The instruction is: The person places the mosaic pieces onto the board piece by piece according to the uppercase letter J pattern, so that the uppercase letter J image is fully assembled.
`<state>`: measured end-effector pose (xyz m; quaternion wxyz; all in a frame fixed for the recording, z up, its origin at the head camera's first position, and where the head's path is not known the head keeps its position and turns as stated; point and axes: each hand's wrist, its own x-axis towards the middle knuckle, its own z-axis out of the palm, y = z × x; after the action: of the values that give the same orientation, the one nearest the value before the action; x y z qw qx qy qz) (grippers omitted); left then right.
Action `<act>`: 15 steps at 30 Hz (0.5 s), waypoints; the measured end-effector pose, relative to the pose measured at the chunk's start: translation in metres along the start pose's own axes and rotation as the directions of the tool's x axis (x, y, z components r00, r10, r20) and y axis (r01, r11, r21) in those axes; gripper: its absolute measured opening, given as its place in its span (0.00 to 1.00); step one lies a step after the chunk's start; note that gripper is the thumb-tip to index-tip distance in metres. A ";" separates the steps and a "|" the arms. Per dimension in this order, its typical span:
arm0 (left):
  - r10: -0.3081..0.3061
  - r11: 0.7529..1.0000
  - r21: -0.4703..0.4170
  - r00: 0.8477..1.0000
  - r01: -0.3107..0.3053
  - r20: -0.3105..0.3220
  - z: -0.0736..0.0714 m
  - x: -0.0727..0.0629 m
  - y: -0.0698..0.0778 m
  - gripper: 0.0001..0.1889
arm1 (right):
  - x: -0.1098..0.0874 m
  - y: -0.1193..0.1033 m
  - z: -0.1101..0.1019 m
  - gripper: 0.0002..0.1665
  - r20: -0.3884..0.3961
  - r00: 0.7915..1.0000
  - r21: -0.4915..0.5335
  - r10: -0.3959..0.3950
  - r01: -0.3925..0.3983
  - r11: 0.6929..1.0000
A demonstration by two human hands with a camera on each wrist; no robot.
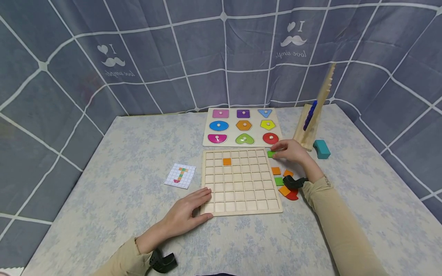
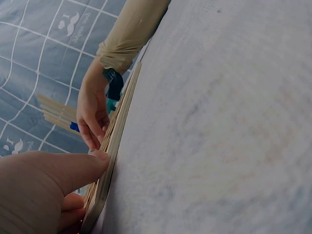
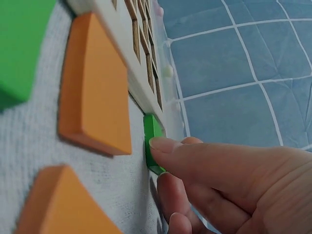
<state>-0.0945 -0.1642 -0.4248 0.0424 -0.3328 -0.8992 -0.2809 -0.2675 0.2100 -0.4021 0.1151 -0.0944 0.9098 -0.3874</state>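
A green tile is being pinched between the thumb and the fingers of the right hand, so only a narrow gap is being left there, and it is being filled by the tile. This tile is being held just beside the right edge of the wooden grid board, near its far corner; whether the table is being touched by it cannot be told.

The near left corner of the board is being touched by the left hand. This hand is being held rather wide: the fingers are being rested over the left rim, and the thumb is being set apart from them.

In the second row from the far side, the third cell from the left is being occupied by an orange square. To the left of the board, a letter-like figure in colours is being shown on a pattern card.

Along the right edge, places are being taken by loose orange tiles, another green piece and a red piece. The space behind the board is being occupied by a knobbed shape puzzle.
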 end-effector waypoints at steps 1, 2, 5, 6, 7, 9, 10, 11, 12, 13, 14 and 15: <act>0.000 1.000 0.000 1.000 0.000 0.001 0.000 0.000 0.000 0.29 | 0.000 0.000 0.000 0.18 0.000 1.000 0.001 0.001 -0.001 1.000; 0.001 1.000 0.000 1.000 -0.001 0.003 0.000 0.000 0.000 0.29 | 0.000 0.000 0.000 0.18 0.000 1.000 0.003 0.000 0.000 1.000; 0.001 1.000 0.002 1.000 -0.001 0.007 0.000 0.000 0.000 0.29 | 0.000 -0.001 0.001 0.18 0.003 1.000 0.008 -0.008 0.008 1.000; 0.001 1.000 0.002 1.000 -0.001 0.008 0.000 0.000 0.000 0.29 | 0.000 -0.001 0.001 0.19 0.003 1.000 0.010 -0.011 0.010 1.000; 0.001 1.000 0.003 1.000 -0.001 0.008 0.000 0.000 0.000 0.29 | 0.000 -0.001 0.001 0.19 0.002 1.000 0.012 -0.012 0.012 1.000; 0.000 1.000 0.003 1.000 0.000 0.008 0.000 0.000 0.000 0.30 | 0.000 -0.002 0.001 0.19 0.003 1.000 0.014 -0.014 0.014 1.000; 0.000 1.000 0.003 1.000 0.000 0.008 0.000 0.000 0.000 0.30 | 0.000 -0.002 0.001 0.19 0.002 1.000 0.015 -0.011 0.011 1.000; -0.001 1.000 0.003 1.000 0.001 0.008 0.000 0.000 0.000 0.30 | 0.000 -0.002 0.001 0.19 0.002 1.000 0.016 -0.008 0.008 1.000; -0.001 1.000 0.004 1.000 0.001 0.008 0.000 0.000 0.000 0.30 | 0.000 -0.003 0.001 0.19 0.002 1.000 0.016 -0.005 0.005 1.000; -0.001 1.000 0.004 1.000 0.001 0.008 0.000 0.000 0.000 0.30 | 0.000 -0.003 0.001 0.19 0.002 1.000 0.015 -0.001 0.001 1.000; -0.001 1.000 0.004 1.000 0.001 0.008 0.000 0.000 0.000 0.29 | 0.000 -0.003 0.001 0.20 0.001 1.000 0.013 0.001 -0.001 1.000; -0.001 1.000 0.005 1.000 0.001 0.008 0.000 0.000 0.000 0.29 | 0.000 -0.003 0.001 0.20 0.001 1.000 0.011 0.004 -0.004 1.000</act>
<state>-0.0947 -0.1644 -0.4249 0.0394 -0.3333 -0.9003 -0.2773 -0.2670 0.2069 -0.4005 0.1170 -0.0921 0.9077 -0.3923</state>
